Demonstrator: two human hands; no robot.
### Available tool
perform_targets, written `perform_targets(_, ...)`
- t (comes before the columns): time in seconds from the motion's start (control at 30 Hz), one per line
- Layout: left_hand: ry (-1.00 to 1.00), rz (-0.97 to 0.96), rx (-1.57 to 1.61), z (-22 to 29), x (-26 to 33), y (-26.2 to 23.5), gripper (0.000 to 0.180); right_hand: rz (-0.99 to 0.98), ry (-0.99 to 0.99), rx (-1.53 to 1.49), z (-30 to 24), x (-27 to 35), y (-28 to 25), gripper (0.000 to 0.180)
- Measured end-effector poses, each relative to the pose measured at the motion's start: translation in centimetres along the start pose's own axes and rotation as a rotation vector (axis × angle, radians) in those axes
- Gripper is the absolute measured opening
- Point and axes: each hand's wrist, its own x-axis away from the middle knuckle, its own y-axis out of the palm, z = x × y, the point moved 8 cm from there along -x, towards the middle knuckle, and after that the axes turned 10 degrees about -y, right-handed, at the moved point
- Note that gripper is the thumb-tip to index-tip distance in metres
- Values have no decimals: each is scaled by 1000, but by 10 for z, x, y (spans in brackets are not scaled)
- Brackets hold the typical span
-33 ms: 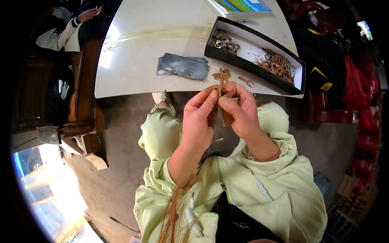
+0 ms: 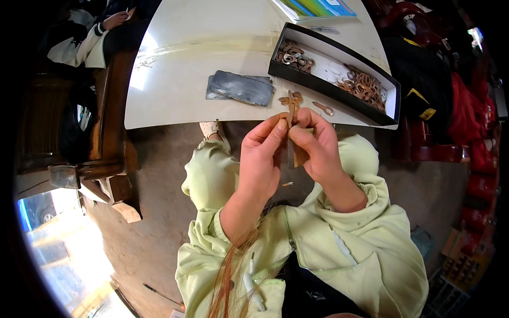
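My left hand [image 2: 259, 161] is closed in a pinch on a narrow rusty metal piece [image 2: 291, 110], whose tip points up toward the table edge. My right hand [image 2: 321, 151] meets it, thumb and fingers closed on a folded brown sheet [image 2: 300, 157] that looks like sandpaper. Fingers hide most of the metal piece. A thin dark strip shows below, between the palms. Just beyond my fingertips, a few rusty metal pieces [image 2: 297, 98] lie on the table. To their right is a single ring-ended metal piece [image 2: 323, 108].
On the white table [image 2: 175, 100] stands a long black box [image 2: 334, 87] with two heaps of rusty ring-ended pieces. Dark grey flat slabs [image 2: 241, 88] are stacked left of it. Colourful booklets [image 2: 313, 8] lie at the far edge. Another person's hand [image 2: 115, 20] shows at upper left.
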Motion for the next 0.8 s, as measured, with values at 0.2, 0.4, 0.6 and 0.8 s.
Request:
perform_targets(0.2, 46, 16, -38, 3, -1, 0, 20, -12, -32, 148, 1, -1, -3, 15)
perform_targets(0.4, 85, -15, -38, 3, -2, 1, 20, 16, 44, -53, 5, 0, -1, 16)
perform_targets(0.6, 26, 20, 11, -2, -2, -2, 21, -25, 12, 15, 4, -1, -2, 12)
perform_targets(0.8, 54, -38, 9, 3, -6, 1, 20, 8, -25, 294, 6, -1, -9, 16)
